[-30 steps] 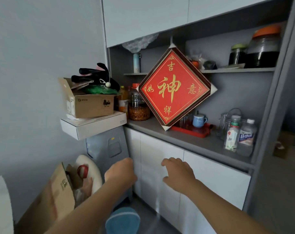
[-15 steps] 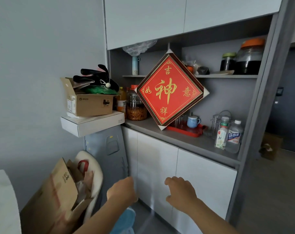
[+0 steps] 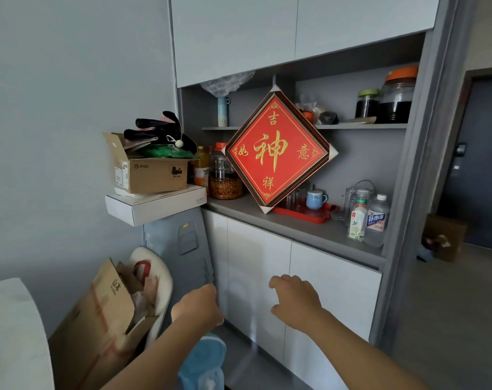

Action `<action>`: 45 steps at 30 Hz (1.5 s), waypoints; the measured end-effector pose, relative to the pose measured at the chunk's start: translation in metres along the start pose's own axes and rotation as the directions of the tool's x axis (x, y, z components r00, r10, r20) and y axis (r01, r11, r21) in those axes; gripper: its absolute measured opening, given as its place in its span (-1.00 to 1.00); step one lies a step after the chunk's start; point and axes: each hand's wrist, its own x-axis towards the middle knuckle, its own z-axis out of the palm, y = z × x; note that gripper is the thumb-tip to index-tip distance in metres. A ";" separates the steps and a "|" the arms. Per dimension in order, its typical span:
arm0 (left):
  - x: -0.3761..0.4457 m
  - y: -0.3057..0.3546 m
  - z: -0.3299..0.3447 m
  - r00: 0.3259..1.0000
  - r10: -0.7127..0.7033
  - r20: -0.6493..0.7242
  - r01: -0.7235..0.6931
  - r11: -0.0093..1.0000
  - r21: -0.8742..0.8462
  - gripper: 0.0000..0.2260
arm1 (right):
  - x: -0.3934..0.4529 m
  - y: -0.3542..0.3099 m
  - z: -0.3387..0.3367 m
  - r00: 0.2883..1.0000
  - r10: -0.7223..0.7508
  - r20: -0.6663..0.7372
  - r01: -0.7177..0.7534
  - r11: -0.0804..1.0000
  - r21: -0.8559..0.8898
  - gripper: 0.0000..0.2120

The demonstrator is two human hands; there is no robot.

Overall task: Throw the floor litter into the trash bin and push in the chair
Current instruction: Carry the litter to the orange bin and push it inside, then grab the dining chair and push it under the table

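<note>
No litter, trash bin or chair can be told for certain in the head view. My left hand (image 3: 197,307) is held out low in front of the white lower cabinet doors (image 3: 259,277), its fingers curled into a fist with the back toward me and nothing visible in it. My right hand (image 3: 295,301) hovers beside it to the right, fingers loosely bent and apart, holding nothing. Neither hand touches the cabinet. A light-blue rounded object (image 3: 204,361) sits on the floor under my left forearm, partly hidden.
An open cardboard box (image 3: 98,313) of paper scraps leans at lower left against a white cushion-like piece (image 3: 166,280). A grey appliance (image 3: 180,243) carries stacked boxes (image 3: 154,204). The counter (image 3: 304,229) holds a red plaque (image 3: 277,153), jars and bottles. A doorway (image 3: 475,170) opens right.
The view has drawn back and swung right, bringing the doorway into sight. Both hands now sit lower in the frame, a little farther from the cabinet doors.
</note>
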 end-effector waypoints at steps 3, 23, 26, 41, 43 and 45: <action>-0.017 0.003 -0.001 0.999 -0.003 -0.034 0.003 1.000 0.009 -0.66 | -0.019 0.004 -0.006 1.000 -0.010 0.000 0.010 1.000 0.010 -0.65; -0.320 0.056 0.095 0.998 -0.070 0.010 0.071 0.993 -0.097 -0.60 | -0.324 0.067 -0.009 0.997 -0.057 0.055 0.053 0.996 0.066 -0.64; -0.367 0.055 0.106 0.996 -0.074 0.044 0.078 0.992 -0.101 -0.56 | -0.366 0.067 -0.012 0.994 -0.069 0.090 0.061 0.995 0.081 -0.61; -0.523 0.019 0.070 0.999 -0.051 -0.013 0.049 0.995 -0.089 -0.52 | -0.498 0.012 -0.054 0.990 -0.129 0.054 0.123 0.987 0.106 -0.60; -0.548 0.006 0.066 0.999 -0.053 -0.011 0.052 0.995 -0.085 -0.50 | -0.517 -0.002 -0.057 0.991 -0.122 0.049 0.116 0.988 0.104 -0.61; -0.574 -0.011 0.064 0.998 -0.060 -0.003 0.059 0.994 -0.091 -0.52 | -0.539 -0.020 -0.058 0.993 -0.113 0.042 0.108 0.989 0.100 -0.60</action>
